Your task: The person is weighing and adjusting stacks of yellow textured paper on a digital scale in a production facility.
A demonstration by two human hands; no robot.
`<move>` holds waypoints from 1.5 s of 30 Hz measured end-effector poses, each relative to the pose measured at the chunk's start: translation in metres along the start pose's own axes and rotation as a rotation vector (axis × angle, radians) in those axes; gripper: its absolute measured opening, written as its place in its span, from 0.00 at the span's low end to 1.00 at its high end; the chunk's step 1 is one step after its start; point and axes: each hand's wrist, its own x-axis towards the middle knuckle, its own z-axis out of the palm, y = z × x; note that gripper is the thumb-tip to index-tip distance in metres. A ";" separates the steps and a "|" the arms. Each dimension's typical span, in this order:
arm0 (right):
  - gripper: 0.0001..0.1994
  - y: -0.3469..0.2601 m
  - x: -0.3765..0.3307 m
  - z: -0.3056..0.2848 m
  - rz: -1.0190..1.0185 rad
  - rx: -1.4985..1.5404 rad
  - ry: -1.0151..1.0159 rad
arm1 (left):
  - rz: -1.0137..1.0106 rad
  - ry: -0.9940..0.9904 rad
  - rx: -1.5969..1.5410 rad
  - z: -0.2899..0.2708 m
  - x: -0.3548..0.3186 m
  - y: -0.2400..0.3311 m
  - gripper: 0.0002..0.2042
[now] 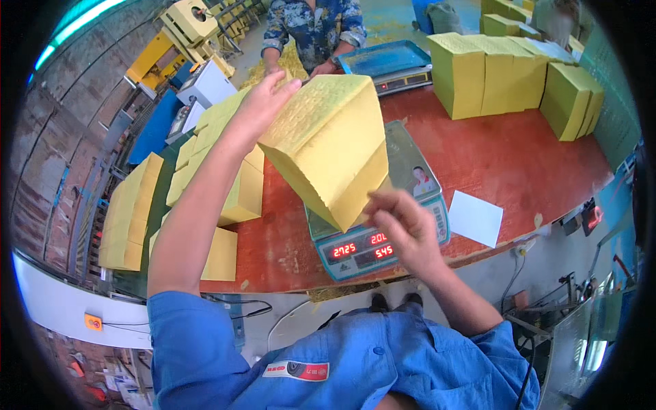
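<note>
Leaning over front scale (417,154): yellow block (335,137), rough top, flat sides, sharp corners. Left hand (263,102) holds block's back left edge; right hand (408,225) curls fingers at low corner, tight or loose, cannot tell. Blue tray (386,58) sits on back scale (410,80). Block hides part of front scale. White card (476,219), yellow stacks (502,78) on red table (523,160). Person (311,29) across table.

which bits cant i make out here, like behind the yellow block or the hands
Head view, hidden: part of the near scale's plate, behind the yellow block.
Head view, hidden: the right part of that scale's display, behind the right hand.
Head view, hidden: the block's far side, facing away.
Head view, cut off: the co-worker's head, by the top edge.
</note>
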 end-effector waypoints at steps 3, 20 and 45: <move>0.13 -0.032 0.044 0.001 -0.231 -0.197 0.037 | 0.143 -0.012 -0.021 -0.005 -0.031 0.018 0.29; 0.12 -0.045 0.093 0.027 -0.112 -0.137 -0.013 | 0.349 0.022 -0.048 0.000 -0.075 0.027 0.07; 0.07 -0.071 0.093 -0.033 -0.341 -0.287 0.435 | 0.848 0.455 0.045 -0.022 -0.123 0.012 0.15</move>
